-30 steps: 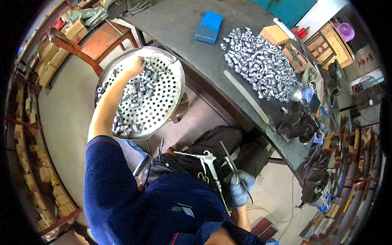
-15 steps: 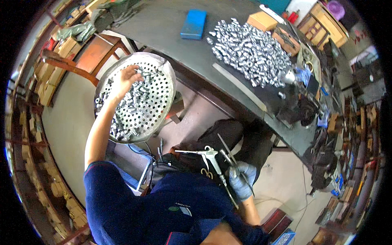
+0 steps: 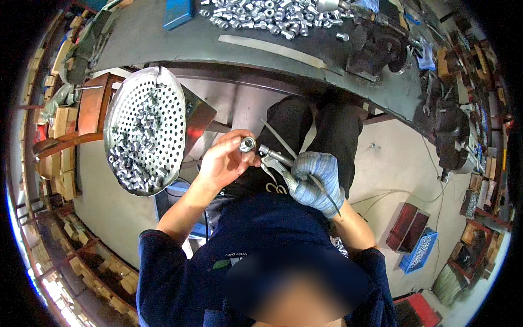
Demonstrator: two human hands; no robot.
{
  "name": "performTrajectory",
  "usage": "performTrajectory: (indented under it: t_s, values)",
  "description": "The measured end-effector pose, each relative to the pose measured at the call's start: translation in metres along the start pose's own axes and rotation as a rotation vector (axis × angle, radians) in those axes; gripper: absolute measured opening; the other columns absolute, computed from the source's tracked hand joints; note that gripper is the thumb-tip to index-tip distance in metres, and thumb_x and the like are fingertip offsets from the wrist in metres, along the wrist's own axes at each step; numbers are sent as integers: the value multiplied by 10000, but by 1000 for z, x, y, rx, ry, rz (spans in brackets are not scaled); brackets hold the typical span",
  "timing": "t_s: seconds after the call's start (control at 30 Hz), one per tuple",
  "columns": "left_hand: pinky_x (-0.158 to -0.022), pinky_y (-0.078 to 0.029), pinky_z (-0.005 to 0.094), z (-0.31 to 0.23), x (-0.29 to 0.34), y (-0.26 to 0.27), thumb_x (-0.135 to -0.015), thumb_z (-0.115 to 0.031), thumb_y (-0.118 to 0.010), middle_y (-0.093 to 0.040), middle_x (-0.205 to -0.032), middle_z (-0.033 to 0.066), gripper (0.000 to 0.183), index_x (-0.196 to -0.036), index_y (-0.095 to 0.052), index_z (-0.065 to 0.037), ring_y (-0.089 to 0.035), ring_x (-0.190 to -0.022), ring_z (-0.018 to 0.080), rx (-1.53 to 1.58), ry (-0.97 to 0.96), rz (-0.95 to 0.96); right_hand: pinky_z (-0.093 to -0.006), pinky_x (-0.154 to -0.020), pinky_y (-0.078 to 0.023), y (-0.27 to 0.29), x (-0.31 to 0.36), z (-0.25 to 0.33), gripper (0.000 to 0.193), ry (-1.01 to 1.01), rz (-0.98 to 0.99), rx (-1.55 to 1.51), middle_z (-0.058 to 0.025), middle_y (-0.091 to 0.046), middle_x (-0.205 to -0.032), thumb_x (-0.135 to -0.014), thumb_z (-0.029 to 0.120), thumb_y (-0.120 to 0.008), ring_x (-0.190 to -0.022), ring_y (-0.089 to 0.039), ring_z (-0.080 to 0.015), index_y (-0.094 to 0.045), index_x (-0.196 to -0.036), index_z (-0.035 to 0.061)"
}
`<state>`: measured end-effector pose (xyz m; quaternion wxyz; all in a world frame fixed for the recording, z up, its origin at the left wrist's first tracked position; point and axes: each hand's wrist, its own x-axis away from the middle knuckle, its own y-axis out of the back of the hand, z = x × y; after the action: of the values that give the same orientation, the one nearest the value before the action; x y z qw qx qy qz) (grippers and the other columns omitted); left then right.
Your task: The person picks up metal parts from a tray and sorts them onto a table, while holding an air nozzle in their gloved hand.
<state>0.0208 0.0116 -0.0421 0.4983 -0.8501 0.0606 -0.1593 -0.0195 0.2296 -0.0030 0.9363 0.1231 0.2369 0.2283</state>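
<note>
My bare left hand (image 3: 224, 159) pinches a shiny hollow metal nut (image 3: 248, 144) between thumb and fingers, its bore showing. Close to its right, my gloved right hand (image 3: 317, 184) is closed around a thin tapered file (image 3: 279, 138) and a metal rod tool with a cylindrical head (image 3: 275, 155). That head points toward the nut, and a small gap appears between them. Part of a silver air blow gun (image 3: 271, 170) shows under the tools, mostly covered by the glove. To the left, a round perforated pan (image 3: 170, 103) bears a heap of similar metal fittings (image 3: 143, 133).
A dark workbench (image 3: 180, 53) crosses ahead, with a flat metal strip (image 3: 267, 50), a fittings pile (image 3: 272, 15), a blue box (image 3: 177, 13) and a vise (image 3: 376, 50). At right on the floor sit a dark red box (image 3: 407, 226) and a blue crate (image 3: 406, 264).
My left hand has come from the fittings in the pan to in front of my body, now with a nut. My right hand has brought its tools nearer the middle. The view has shifted.
</note>
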Motion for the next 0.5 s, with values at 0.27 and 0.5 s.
performTrajectory:
  t_s: [0.27, 0.5]
  values:
    - [-493, -458, 288, -5, -4, -10, -899, -234, -522, -508, -508, 55, 257, -923, -619, 3, -411, -340, 119, -342, 73, -220, -351, -452, -424, 3, -6, 1, 327, 39, 61, 151, -94, -503, -512, -671, 262, -737, -471, -538, -289, -500, -508, 107]
    - [-372, -344, 166, -15, -7, -24, -871, -150, -616, -582, -618, 13, 191, -1006, -633, -16, -519, -479, 43, -1046, 73, -129, -343, -441, -388, -3, 3, -10, 302, 93, 113, 200, -93, -465, -495, -640, 218, -758, -446, -491, -281, -504, -528, 100]
